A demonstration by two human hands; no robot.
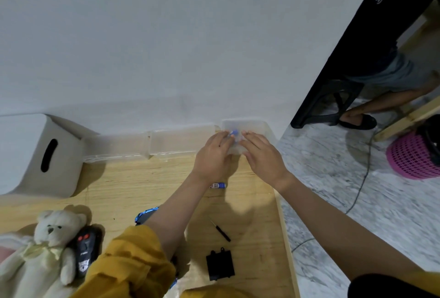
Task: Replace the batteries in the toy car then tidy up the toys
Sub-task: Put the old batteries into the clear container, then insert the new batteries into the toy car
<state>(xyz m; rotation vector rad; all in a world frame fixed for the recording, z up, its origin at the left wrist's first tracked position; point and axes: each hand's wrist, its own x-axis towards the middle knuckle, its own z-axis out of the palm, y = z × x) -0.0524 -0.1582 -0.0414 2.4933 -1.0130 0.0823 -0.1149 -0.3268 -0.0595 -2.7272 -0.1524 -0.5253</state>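
My left hand (213, 154) and my right hand (263, 154) reach forward to a small clear plastic box (245, 126) at the wall. A small blue item (233, 132), likely a battery, shows at my left fingertips. Whether my right hand grips the box is unclear. A blue-and-white battery (218, 185) lies on the wooden table (133, 183) beneath my left wrist. The blue toy car (145, 215) is mostly hidden under my left forearm. A black battery cover (220, 264) and a small screwdriver (220, 229) lie near the front.
A white teddy bear (51, 247) and a black remote control (85, 253) lie at the front left. A white bin with a handle slot (40, 154) and clear containers (147, 145) line the wall. Beyond the table's right edge are a cable, a pink basket (413, 159) and a seated person's leg (381, 104).
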